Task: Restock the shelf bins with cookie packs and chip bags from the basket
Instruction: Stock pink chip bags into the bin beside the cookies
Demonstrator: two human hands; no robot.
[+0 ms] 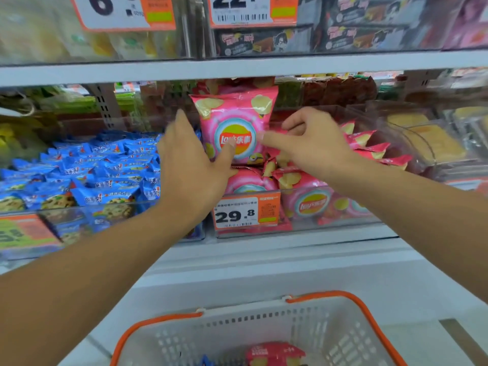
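A pink chip bag (pixel 235 114) stands upright at the back of the clear chip bin (pixel 343 220), on top of several other pink bags. My left hand (pixel 190 165) is at the bag's left side, fingers straight and thumb pressing on its front. My right hand (pixel 311 143) touches the bag's right edge with its thumb, the other fingers loosely curled above. Blue cookie packs (pixel 87 167) fill the bin to the left. Below, the white basket (pixel 264 320) with orange handles holds one pink bag (pixel 274 352) and a blue pack (pixel 207 361) at the frame's lower edge.
A price tag (pixel 247 211) reading 29.8 hangs on the chip bin's front. A grey shelf board (pixel 237 67) runs just above the bins, with dark snack boxes (pixel 264 42) on it. Clear bins with yellow packs (pixel 427 138) stand to the right.
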